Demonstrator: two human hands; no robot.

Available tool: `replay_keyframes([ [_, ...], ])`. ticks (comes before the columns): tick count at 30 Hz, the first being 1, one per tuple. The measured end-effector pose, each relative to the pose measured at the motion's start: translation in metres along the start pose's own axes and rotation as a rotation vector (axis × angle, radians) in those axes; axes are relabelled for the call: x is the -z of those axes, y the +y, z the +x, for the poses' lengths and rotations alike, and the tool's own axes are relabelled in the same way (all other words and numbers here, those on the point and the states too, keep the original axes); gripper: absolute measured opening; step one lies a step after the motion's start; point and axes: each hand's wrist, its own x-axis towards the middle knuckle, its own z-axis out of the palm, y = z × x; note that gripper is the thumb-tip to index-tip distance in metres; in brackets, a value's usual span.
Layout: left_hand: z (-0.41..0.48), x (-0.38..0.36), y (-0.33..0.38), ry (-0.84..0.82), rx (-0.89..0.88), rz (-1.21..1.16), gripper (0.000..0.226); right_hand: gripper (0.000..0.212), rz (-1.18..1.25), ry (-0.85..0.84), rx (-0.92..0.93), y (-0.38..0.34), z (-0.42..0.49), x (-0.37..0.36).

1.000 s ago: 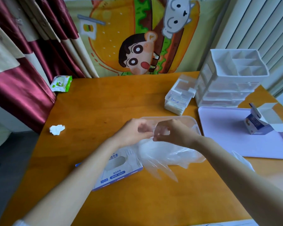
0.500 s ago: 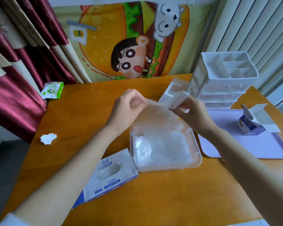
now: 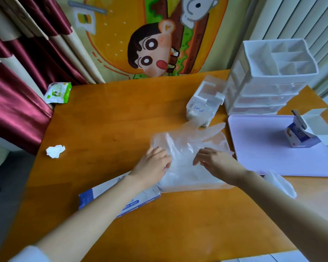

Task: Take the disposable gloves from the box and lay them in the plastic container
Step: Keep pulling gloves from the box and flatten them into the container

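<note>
- Left hand (image 3: 152,164): palm down, fingers nearly straight and close together, resting on the left edge of the clear disposable glove (image 3: 187,138); no grip shows.
- Right hand (image 3: 217,163): fingers spread and slightly bent, tips touching the near right part of the same film; no pinch can be made out.
- Disposable glove: draped over the plastic container (image 3: 197,188) at mid-table, its finger tubes overhanging the far right rim towards a small lidded clear box (image 3: 204,103).
- Handling (judgement): the film looks almost weightless, limp and slick, likely to cling, trap air and spring back up. Flat fingers smoothing from the cuff outward should suit it better than a grip. To lift it, a light pinch at the cuff edge; the overhanging finger tubes need folding inward.
- Plastic container: shallow, rigid and transparent, with rounded corners; a whitish, crinkled layer of film lies inside.
- Glove box (image 3: 140,200): flat white-and-blue cardboard, just near-left of the container, partly hidden by the left forearm.
- Table (image 3: 106,120): smooth orange-brown wood.
- Right side: matte lilac tray (image 3: 269,152) bearing an opened small carton (image 3: 301,136); a white drawer organiser (image 3: 273,72) stands beyond.
- Left side: crumpled tissue (image 3: 55,151) and, farther off, a green wipes pack (image 3: 58,92).
</note>
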Motion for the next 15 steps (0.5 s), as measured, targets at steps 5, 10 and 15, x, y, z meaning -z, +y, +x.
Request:
replay_keyframes([
  [5,0.020,-0.017,0.012,-0.270,-0.027,0.249,0.024,0.033,0.052,-0.248,-0.182,0.007,0.011,-0.025],
  [10,0.035,-0.022,0.021,-0.513,0.040,0.369,0.033,0.033,0.238,-0.470,-0.284,0.008,0.019,-0.030],
  [15,0.043,-0.008,0.029,-0.311,0.203,0.107,0.047,0.024,0.377,-0.385,-0.310,0.010,0.028,-0.008],
])
